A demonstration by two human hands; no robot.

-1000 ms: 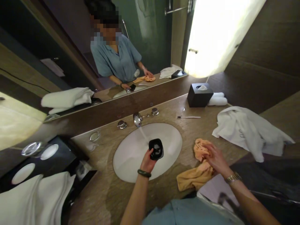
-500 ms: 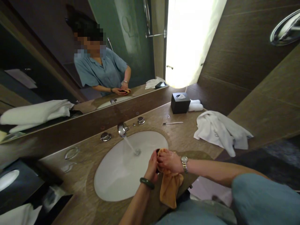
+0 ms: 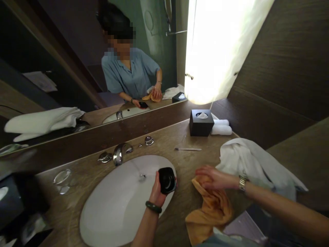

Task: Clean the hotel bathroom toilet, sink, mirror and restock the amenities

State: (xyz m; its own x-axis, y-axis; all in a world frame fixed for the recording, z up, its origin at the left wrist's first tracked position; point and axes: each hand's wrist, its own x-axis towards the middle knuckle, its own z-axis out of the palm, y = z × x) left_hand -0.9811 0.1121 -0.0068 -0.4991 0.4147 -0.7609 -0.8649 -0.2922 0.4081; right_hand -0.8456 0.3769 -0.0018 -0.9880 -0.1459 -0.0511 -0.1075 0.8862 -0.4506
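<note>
My left hand, a dark green bangle on its wrist, holds a small black square dish over the right side of the white oval sink. The dish's hollow faces up, and its rim lies between thumb and fingers. On the stone counter to the right, my right hand has its fingers bent over the upper end of an orange cloth. The rest of the cloth trails crumpled toward the counter's front edge. The chrome faucet stands behind the sink.
Beyond the sink lie a toothbrush, a black tissue box and rolled white towels. A crumpled white towel is behind my right forearm. A drinking glass and dark box stand left. The mirror reflects me.
My hands, together around the dish and cloth before, are now apart. The right hand has carried the cloth rightward onto the counter. The left keeps the dish, now uncovered, above the sink.
</note>
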